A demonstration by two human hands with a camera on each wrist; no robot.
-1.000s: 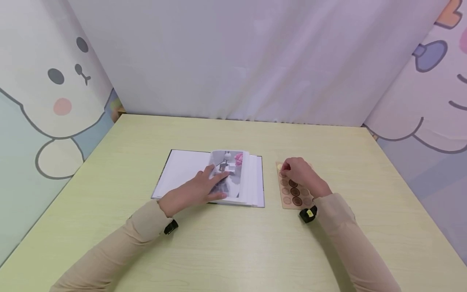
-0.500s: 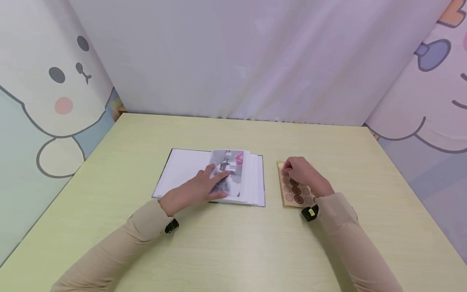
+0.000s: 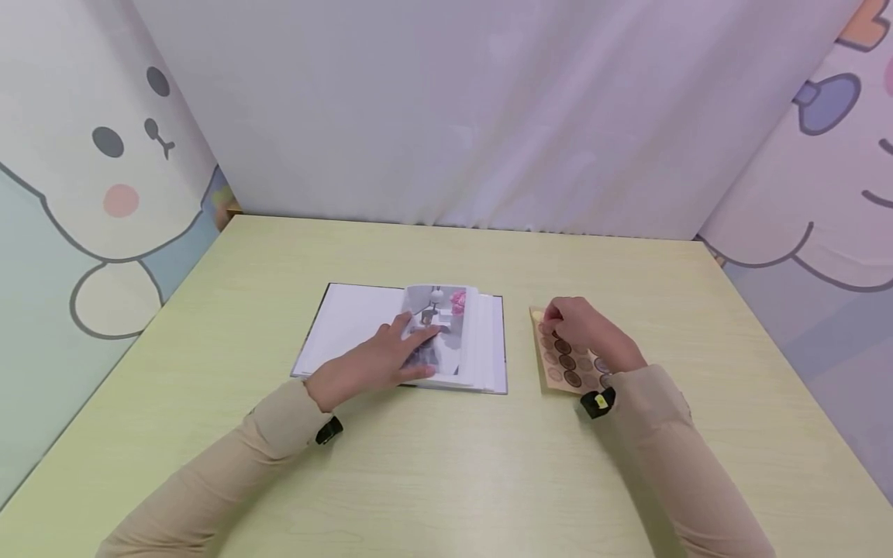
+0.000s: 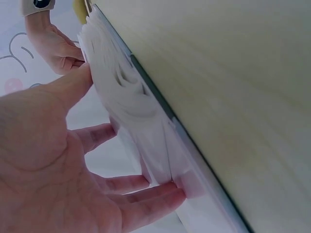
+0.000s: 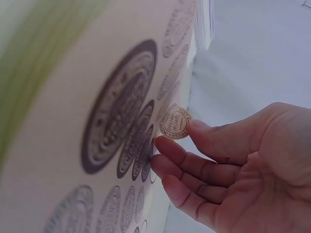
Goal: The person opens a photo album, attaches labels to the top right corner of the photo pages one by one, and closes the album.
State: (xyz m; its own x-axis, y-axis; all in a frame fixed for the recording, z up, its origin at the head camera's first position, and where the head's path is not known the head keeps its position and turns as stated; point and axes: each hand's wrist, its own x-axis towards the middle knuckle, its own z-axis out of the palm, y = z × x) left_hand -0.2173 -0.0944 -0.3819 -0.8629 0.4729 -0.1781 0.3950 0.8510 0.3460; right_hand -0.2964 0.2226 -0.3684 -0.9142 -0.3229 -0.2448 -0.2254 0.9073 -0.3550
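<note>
A brown sheet of round stickers [image 3: 584,361] lies to the right of an open photo album [image 3: 352,314]. My right hand [image 3: 589,329] is over the sheet's far end. In the right wrist view, its thumb and index finger pinch a round printed sticker [image 5: 175,122], which stands up at the sheet's surface; whether it is fully off cannot be told. My left hand [image 3: 370,363] rests on the album with its fingers spread over a page showing a photo with pink flowers [image 3: 457,302]. The left wrist view shows those fingers touching the stacked clear page sleeves [image 4: 124,82].
Both things lie on a pale wooden table [image 3: 446,473]. A light curtain [image 3: 432,116] hangs behind its far edge. Cartoon-printed panels [image 3: 118,170] stand at the left and right sides. Dark wrist devices [image 3: 598,402] sit under both cuffs.
My right hand has shifted slightly to the right, and the sticker sheet's near edge appears a little raised off the table. The left hand stays put on the album.
</note>
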